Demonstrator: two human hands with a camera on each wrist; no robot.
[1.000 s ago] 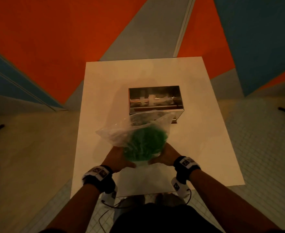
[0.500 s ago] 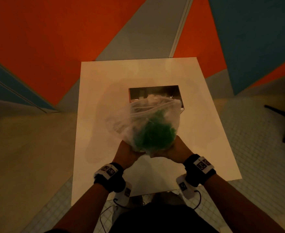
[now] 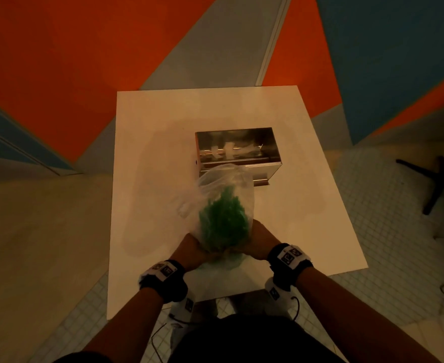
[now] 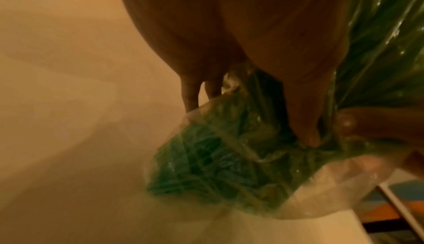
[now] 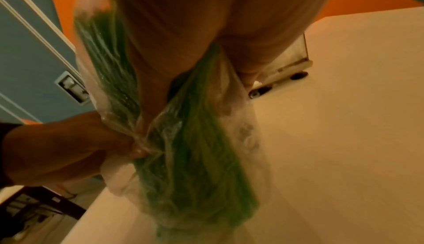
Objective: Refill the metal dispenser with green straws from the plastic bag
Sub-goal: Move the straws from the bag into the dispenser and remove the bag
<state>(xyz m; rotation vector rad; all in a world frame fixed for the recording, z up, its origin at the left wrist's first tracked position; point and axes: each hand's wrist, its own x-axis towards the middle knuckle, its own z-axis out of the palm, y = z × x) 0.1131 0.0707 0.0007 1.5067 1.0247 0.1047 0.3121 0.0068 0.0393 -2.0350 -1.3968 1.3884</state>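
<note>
The white bench carries the metal dispenser, lid open, toward its far right. Just near of it, the clear plastic bag of green straws is held above the bench. The left hand and right hand both grip the bag's near end, fingers curled into the bunched plastic.

Dim orange-and-blue walls, tiled floor
</note>
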